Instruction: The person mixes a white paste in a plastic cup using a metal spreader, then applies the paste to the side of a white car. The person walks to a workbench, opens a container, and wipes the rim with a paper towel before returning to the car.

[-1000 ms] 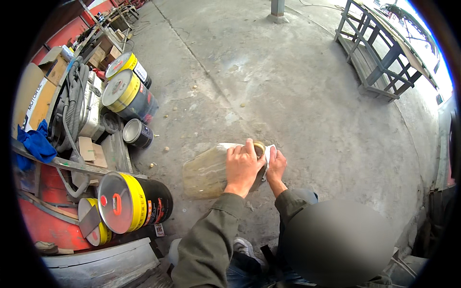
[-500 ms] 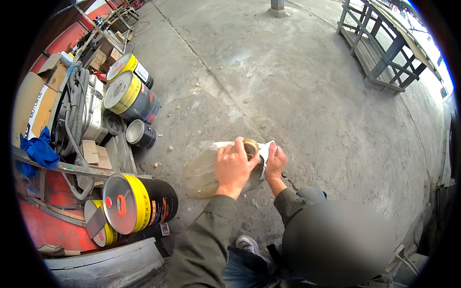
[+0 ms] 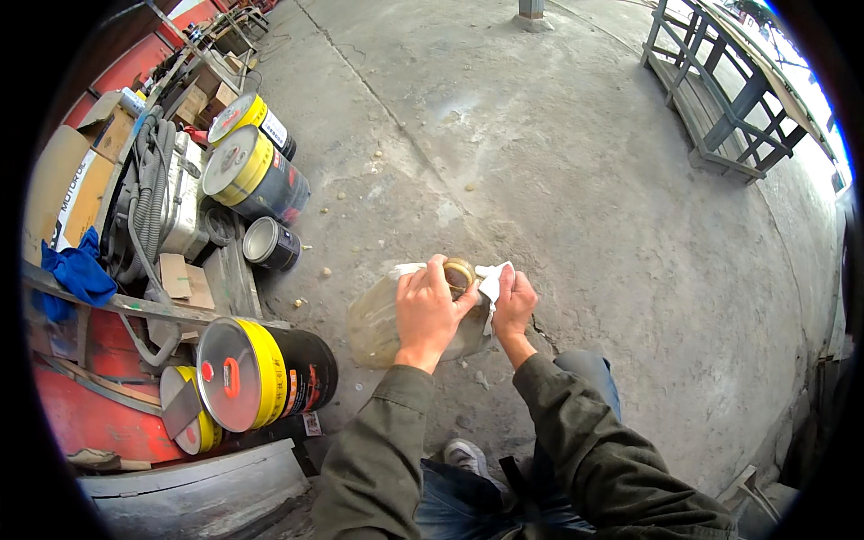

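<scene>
A cloudy, yellowish translucent plastic jug (image 3: 371,326) is in front of me, low over the concrete floor. Its round brownish mouth (image 3: 462,272) faces up. My left hand (image 3: 427,315) is closed around the neck, thumb and fingers on either side of the mouth. On the mouth's right side, my right hand (image 3: 515,304) pinches a crumpled white cloth or tissue (image 3: 490,288), which touches or nearly touches the rim. My left hand hides much of the jug's body, and I cannot tell whether its base rests on the floor.
Black-and-yellow pails (image 3: 241,373) stand at left, with more pails (image 3: 256,180) and an open dark can (image 3: 273,245) farther up. Behind them are grey hoses (image 3: 148,198), cardboard and a blue cloth (image 3: 81,270). A metal-framed bench (image 3: 720,108) stands far right; small stones dot the floor.
Both hands keep their hold; the white cloth has shifted slightly at the jug's mouth. A blurred round shape over my right forearm is gone. The whole view has moved a little.
</scene>
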